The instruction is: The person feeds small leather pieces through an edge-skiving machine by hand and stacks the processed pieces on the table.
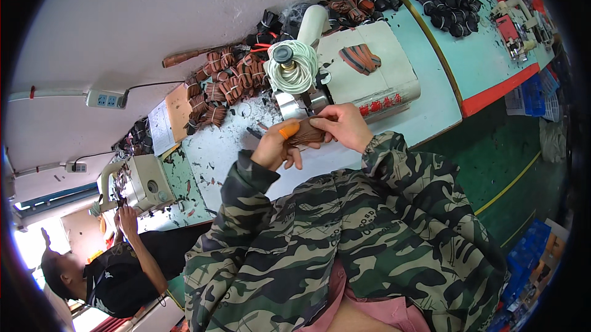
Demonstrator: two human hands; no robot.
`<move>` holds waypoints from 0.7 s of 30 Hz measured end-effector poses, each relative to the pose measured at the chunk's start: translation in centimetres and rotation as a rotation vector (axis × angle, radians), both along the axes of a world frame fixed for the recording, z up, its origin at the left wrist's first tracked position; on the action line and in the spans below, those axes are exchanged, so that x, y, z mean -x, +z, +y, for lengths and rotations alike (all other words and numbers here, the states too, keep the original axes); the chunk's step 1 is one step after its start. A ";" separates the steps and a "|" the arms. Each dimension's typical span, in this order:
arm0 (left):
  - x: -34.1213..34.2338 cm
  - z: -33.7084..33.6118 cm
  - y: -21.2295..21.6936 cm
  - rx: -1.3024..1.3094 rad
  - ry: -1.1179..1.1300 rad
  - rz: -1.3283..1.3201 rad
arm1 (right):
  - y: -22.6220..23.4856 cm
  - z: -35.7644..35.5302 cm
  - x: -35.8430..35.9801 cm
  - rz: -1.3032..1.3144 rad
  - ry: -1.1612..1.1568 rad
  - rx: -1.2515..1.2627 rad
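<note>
A stack of brown flat strips (304,135) is gripped between my two hands in front of the machine's metal head (297,104). My left hand (275,149), with an orange finger cover on one finger, holds its left side. The fingers of my right hand (348,127) pinch its upper right edge. Behind my hands stands a pale machine (369,76) with a coil of white cord (293,68) around its post. On the machine's top lies a loose brown and dark grey bundle of strips (359,59).
Tied brown bundles (215,92) pile up at the left, among dark scraps on the pale table (212,156). Black bundles (448,7) lie at the far right. At the left, a co-worker (132,258) has hands at a similar machine (148,181). Blue crates (534,97) stand at the right.
</note>
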State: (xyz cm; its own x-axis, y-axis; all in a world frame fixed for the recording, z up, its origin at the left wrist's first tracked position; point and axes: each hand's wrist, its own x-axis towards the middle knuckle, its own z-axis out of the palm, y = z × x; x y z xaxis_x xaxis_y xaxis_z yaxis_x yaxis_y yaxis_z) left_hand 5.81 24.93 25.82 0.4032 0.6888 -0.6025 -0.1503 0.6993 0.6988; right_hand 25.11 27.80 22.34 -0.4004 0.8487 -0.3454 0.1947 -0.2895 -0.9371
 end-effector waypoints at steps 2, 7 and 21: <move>1.6 1.4 -0.8 0.004 -0.106 0.120 | 0.4 0.8 0.1 -0.095 0.109 -0.034; 3.1 4.1 -1.5 0.035 -0.216 0.464 | -0.6 2.8 -1.6 -0.163 0.093 -0.265; 2.0 5.1 -2.2 0.051 -0.097 0.306 | -0.8 4.4 -2.5 -0.255 0.279 -0.586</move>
State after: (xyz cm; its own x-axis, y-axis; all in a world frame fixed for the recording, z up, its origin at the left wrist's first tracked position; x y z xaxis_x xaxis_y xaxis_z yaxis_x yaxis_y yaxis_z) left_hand 3.82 30.01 23.64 0.2600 0.6216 -0.7389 0.1303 0.7357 0.6647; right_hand 27.60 32.22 21.58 -0.5981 0.8010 0.0259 0.4234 0.3432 -0.8384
